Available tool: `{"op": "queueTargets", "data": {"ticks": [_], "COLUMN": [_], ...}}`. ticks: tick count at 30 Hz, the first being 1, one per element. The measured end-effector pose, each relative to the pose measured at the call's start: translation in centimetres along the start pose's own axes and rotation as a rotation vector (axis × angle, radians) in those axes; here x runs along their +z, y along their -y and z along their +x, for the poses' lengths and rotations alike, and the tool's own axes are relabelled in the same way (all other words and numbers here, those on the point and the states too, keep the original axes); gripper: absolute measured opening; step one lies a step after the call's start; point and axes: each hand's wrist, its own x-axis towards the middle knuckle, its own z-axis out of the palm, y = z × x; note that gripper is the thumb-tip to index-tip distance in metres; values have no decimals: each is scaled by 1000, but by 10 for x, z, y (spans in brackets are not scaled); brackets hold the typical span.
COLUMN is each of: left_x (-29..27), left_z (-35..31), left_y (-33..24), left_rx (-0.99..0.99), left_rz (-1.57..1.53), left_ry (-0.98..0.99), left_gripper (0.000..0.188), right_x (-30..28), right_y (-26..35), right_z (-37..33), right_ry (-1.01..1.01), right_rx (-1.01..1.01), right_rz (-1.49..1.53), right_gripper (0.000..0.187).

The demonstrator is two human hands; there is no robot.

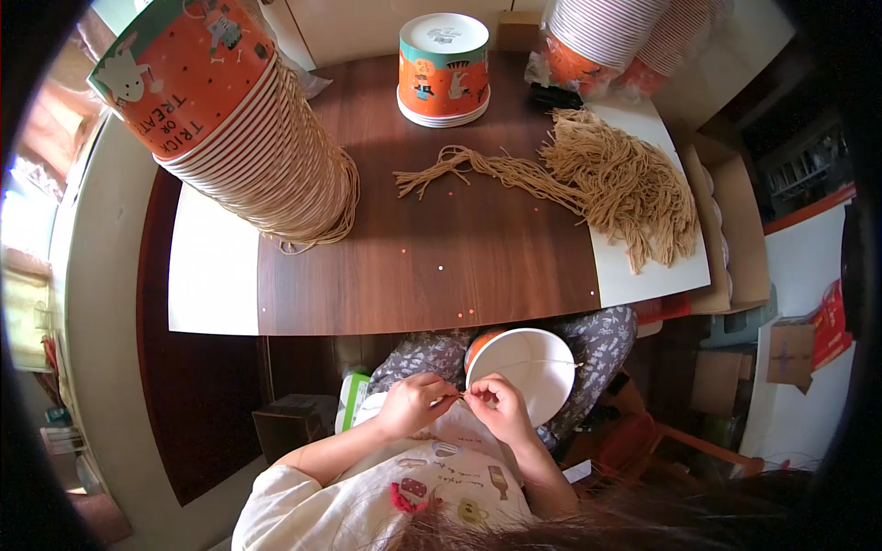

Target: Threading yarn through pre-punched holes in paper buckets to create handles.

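Note:
In my lap a paper bucket point(528, 372) lies tilted, its white inside facing up and a bit of orange outer wall showing. A thin tan cord point(542, 364) crosses its opening and pokes out at the right rim. My left hand point(420, 405) and my right hand point(499, 407) meet just in front of the bucket, fingertips nearly touching. Both are closed in a pinch on a short piece of what looks like the same cord. The pinched part is small and partly hidden by the fingers.
A tall leaning stack of orange printed buckets point(220, 110) with cord handles fills the table's left. A few upturned buckets point(445, 78) stand at the back middle. A heap of tan cords point(629, 188) lies at right. Bagged buckets point(602, 41) stand behind it; a cardboard box point(740, 220) is beyond.

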Motion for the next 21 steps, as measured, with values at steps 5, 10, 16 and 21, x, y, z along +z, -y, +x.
{"op": "queueTargets", "data": {"ticks": [5,10,16,21], "left_x": [2,6,11,16], "left_z": [1,1,1,1], "left_y": [-2,-6,-9,-10], "left_rx": [34,-19,-133,-197], "left_rz": [14,-117,-291,-434], "left_ry": [-134,-163,-145,-196], "left_gripper": [11,13,11,11], "right_x": [-4,-4,-2,-1], "right_y": [4,5,5,10], "right_z": [-1,0,1,1], "right_ry": [21,22,-34,-48], "right_rx": [3,-24,-70,-74], "right_rz": [-21,-36,-38,-62], "right_gripper": [8,9,11,11]}}
